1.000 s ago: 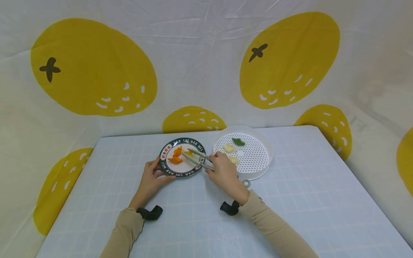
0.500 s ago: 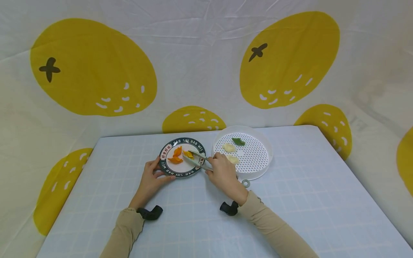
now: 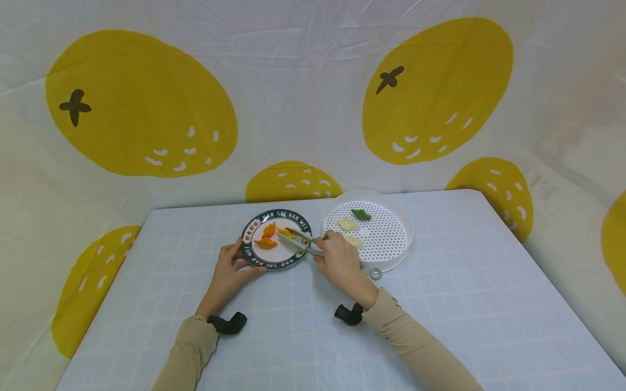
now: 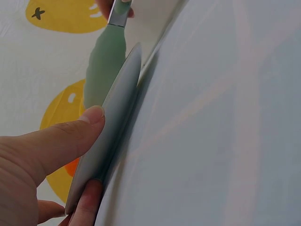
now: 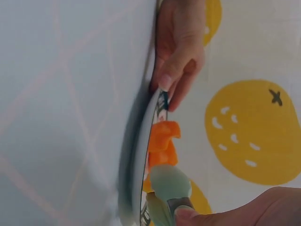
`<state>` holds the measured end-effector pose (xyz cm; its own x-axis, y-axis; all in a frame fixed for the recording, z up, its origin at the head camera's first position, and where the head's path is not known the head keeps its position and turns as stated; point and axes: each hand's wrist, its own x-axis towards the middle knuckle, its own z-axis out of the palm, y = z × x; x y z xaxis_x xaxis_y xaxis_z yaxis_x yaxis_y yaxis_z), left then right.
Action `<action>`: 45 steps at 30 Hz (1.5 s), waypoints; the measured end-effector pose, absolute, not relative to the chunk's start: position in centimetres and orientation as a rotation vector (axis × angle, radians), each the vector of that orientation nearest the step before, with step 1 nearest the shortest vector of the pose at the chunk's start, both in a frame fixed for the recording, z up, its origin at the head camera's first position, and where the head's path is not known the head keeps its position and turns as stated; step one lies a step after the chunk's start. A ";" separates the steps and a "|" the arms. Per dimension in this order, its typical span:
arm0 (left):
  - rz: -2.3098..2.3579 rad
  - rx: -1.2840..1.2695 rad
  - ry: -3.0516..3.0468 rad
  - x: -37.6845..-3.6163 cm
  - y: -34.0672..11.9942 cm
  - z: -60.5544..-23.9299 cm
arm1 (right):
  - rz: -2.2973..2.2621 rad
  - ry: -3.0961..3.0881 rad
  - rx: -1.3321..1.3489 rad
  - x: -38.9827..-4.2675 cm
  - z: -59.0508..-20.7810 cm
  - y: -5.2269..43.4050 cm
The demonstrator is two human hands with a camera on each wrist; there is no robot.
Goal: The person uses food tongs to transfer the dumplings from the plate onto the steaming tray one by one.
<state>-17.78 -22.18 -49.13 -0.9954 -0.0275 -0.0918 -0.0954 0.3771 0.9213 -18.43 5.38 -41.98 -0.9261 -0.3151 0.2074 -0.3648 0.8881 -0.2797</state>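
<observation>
1. Table (image 3: 440, 304): covered with a pale blue cloth printed with a light grid. It carries all items listed below. A white backdrop with large yellow citrus prints stands behind and beside it.
2. Perforated tray (image 3: 386, 233): white, round, at the far centre-right of the table, just right of the plate. It holds one green piece (image 3: 361, 215) at its far side and two pale pieces (image 3: 346, 224), one partly behind the right hand.
3. Plate (image 3: 257, 258): round, white centre, dark lettered rim, lying flat on the table left of the tray. The wrist views show it edge-on.
4. Right hand (image 3: 339, 260): fingers curled round the handle end of the tongs, between plate and tray. The sleeve is beige; a black strap (image 3: 348, 314) sits at the wrist.
5. Left hand (image 3: 229, 271): grips the near-left rim of the plate, thumb (image 4: 70, 136) on top of the rim, fingers under it.
6. Tongs (image 3: 303, 243): pale green with metal arms, reaching from the right hand leftward over the plate. The tips are closed on the yellow piece.
7. Orange pieces (image 3: 266, 237): two, lying on the left half of the plate, close together.
8. Yellow piece (image 3: 285, 233): over the right half of the plate, pinched between the tong tips. Whether it touches the plate cannot be told.
9. Small ring (image 3: 375, 273): on the table at the near edge of the tray, just right of the right hand.
</observation>
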 end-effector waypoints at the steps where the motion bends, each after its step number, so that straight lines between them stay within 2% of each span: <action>1: 1.719 -0.113 2.556 -17.8 -22.2 -49.2 | 0.480 -2.901 0.529 -18.4 -41.8 5.5; 28: 1.668 -0.111 2.589 -18.1 -22.2 -49.2 | 0.611 -2.871 0.585 -18.8 -37.8 9.0; 45: 1.719 -0.091 2.579 -18.0 -22.3 -49.6 | 0.655 -2.916 0.528 -19.3 -35.6 13.7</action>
<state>-18.00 -22.28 -49.59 -0.9974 -0.0260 -0.0666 -0.0715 0.3836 0.9207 -19.29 13.67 -35.64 -0.9340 -0.3101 0.1772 -0.3561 0.8467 -0.3953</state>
